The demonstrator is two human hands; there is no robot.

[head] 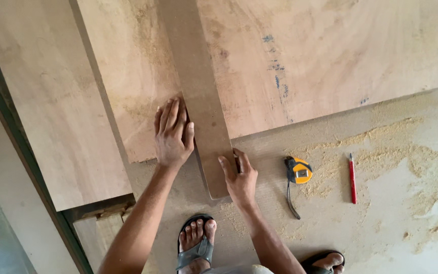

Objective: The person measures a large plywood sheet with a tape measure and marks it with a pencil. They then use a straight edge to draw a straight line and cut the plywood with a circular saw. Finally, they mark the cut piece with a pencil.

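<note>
A long narrow brown board strip [198,86] lies lengthwise across a large plywood sheet [330,56] on the floor. My left hand [173,134] rests flat on the plywood, fingers together, pressing against the strip's left edge. Near the strip's close end my right hand [239,177] grips its right edge, thumb on top. The strip's near end hangs past the plywood's front edge.
A yellow tape measure [298,171] and a red pencil [352,178] lie on the sawdust-strewn floor to the right. A second plywood sheet [51,101] lies at the left beside a dark frame edge. My sandalled feet [196,243] stand below the strip.
</note>
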